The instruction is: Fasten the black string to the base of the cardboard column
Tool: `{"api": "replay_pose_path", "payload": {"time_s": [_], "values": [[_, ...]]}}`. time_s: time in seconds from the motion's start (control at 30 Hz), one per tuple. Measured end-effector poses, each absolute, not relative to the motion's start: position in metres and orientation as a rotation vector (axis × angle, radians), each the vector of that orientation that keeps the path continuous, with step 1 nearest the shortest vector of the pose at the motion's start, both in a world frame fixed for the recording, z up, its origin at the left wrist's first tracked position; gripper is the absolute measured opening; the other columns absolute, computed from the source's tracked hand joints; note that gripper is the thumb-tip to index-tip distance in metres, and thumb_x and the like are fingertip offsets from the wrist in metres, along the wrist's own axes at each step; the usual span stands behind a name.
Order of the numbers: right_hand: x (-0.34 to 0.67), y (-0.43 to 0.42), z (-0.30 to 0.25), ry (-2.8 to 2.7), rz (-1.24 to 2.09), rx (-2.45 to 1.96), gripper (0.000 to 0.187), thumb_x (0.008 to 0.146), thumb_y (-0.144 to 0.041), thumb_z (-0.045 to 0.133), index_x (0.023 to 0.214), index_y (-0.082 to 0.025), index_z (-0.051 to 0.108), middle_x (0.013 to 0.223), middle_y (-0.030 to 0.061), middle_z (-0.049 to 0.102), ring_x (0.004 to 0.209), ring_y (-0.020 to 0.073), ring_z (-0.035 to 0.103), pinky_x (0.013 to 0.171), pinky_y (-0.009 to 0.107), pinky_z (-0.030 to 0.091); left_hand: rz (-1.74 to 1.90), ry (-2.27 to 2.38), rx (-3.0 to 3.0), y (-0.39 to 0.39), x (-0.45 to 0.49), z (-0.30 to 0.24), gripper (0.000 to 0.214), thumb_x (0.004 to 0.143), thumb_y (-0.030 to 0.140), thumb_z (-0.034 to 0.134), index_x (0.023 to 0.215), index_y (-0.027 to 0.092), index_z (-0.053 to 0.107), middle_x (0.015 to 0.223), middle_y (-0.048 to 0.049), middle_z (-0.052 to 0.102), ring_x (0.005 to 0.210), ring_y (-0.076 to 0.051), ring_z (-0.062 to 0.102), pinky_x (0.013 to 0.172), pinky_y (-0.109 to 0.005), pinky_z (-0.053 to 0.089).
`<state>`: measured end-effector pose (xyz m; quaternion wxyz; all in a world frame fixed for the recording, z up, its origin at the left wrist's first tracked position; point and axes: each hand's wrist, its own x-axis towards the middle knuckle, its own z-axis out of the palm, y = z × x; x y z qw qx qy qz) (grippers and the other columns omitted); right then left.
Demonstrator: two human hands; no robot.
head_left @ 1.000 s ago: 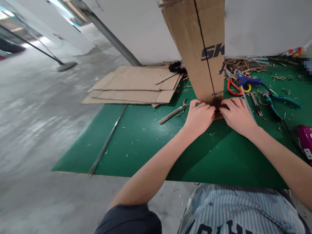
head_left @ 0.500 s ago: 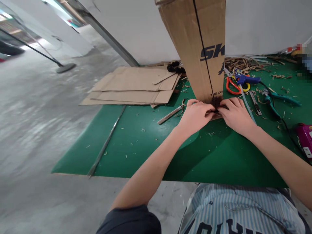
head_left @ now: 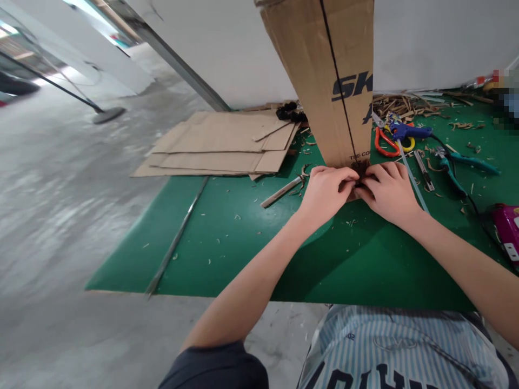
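A tall piece of brown cardboard (head_left: 320, 70) with dark printed letters stands upright on the green table. Down its face runs a thin black cord (head_left: 340, 89), ending in a dark bunch at the base. My left hand (head_left: 329, 192) is at that base, its thumb and fingers pinched on the dark cord. Close by on the other side, my right hand (head_left: 387, 189) also has its fingertips closed around the cord end. The fingers partly hide what lies between them, so a knot or loop cannot be made out.
Flat cardboard sheets (head_left: 211, 135) lie at left, near a thin wooden strip (head_left: 281, 192). Toward the right are scissors (head_left: 385, 143), a blue glue gun (head_left: 409, 131), a box cutter (head_left: 424, 170), teal-handled pliers (head_left: 472, 162) and a purple object (head_left: 506, 229). Scraps (head_left: 399, 105) pile against the wall.
My fingers have shifted slightly at the cardboard's base, the right thumb moving a little lower and toward the left. The cardboard stays upright in place.
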<state>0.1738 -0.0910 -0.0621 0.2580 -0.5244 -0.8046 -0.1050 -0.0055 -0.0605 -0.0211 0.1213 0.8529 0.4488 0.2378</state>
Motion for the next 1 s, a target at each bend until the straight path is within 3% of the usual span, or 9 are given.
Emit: {"api": "replay_pose_path", "payload": {"time_s": [0.13, 0.4, 0.53, 0.7, 0.83, 1.0], "values": [[0.1726, -0.0898, -0.0636, -2.171, -0.227, -1.447, 0.028, 0.098, -0.038, 0.054, 0.092, -0.022, 0.077, 0.111, 0.0107, 0.068, 0.107, 0.031, 0.048, 0.094, 0.05, 0.037, 0.727, 1.336, 2.501, -0.064, -0.0008, -0.023, 0.017, 0.087, 0.011, 0.057, 0.089, 0.023, 0.068, 0.086, 0.0008, 0.076, 0.085, -0.019, 0.068, 0.098, -0.042, 0.044], [0.1703, -0.0822, -0.072, -2.18, -0.209, -1.338, 0.023, 0.095, -0.027, 0.057, 0.088, -0.022, 0.079, 0.104, 0.0113, 0.07, 0.105, 0.0309, 0.047, 0.088, 0.047, 0.046, 0.825, 1.327, 2.285, -0.0642, -0.0015, -0.0249, 0.015, 0.081, 0.006, 0.055, 0.076, 0.02, 0.059, 0.077, 0.0009, 0.07, 0.072, -0.015, 0.063, 0.072, -0.029, 0.049], [0.1695, -0.0842, -0.0695, -2.18, -0.209, -1.345, 0.024, 0.096, -0.027, 0.056, 0.085, -0.02, 0.077, 0.105, 0.012, 0.07, 0.106, 0.031, 0.047, 0.089, 0.046, 0.047, 0.858, 1.301, 2.246, -0.0627, -0.0017, -0.0262, 0.014, 0.081, 0.008, 0.055, 0.074, 0.02, 0.057, 0.077, 0.0009, 0.069, 0.073, -0.014, 0.062, 0.072, -0.028, 0.049], [0.1664, -0.0887, -0.0628, -2.092, -0.128, -1.355, 0.014, 0.093, -0.021, 0.055, 0.098, -0.019, 0.068, 0.106, 0.012, 0.068, 0.106, 0.0299, 0.051, 0.091, 0.044, 0.045, 0.916, 1.273, 2.154, -0.0601, -0.0017, -0.0288, 0.011, 0.083, 0.014, 0.062, 0.078, 0.02, 0.055, 0.077, 0.0021, 0.067, 0.071, -0.013, 0.061, 0.068, -0.027, 0.048], [0.1651, -0.0874, -0.0638, -2.013, -0.023, -1.358, 0.004, 0.089, -0.02, 0.059, 0.09, -0.021, 0.063, 0.101, 0.0095, 0.068, 0.102, 0.029, 0.053, 0.091, 0.044, 0.044, 0.925, 1.296, 2.155, -0.0616, 0.0009, -0.0303, 0.013, 0.085, 0.014, 0.064, 0.08, 0.02, 0.054, 0.079, 0.002, 0.067, 0.073, -0.013, 0.062, 0.069, -0.027, 0.047], [0.1646, -0.0837, -0.0709, -1.921, 0.055, -1.378, 0.009, 0.089, -0.02, 0.059, 0.081, -0.022, 0.063, 0.098, 0.0081, 0.068, 0.1, 0.0274, 0.058, 0.093, 0.046, 0.044, 0.945, 1.324, 2.17, -0.0655, 0.0046, -0.0311, 0.016, 0.085, 0.012, 0.067, 0.078, 0.019, 0.054, 0.078, 0.0021, 0.068, 0.074, -0.013, 0.064, 0.072, -0.028, 0.049]]}}
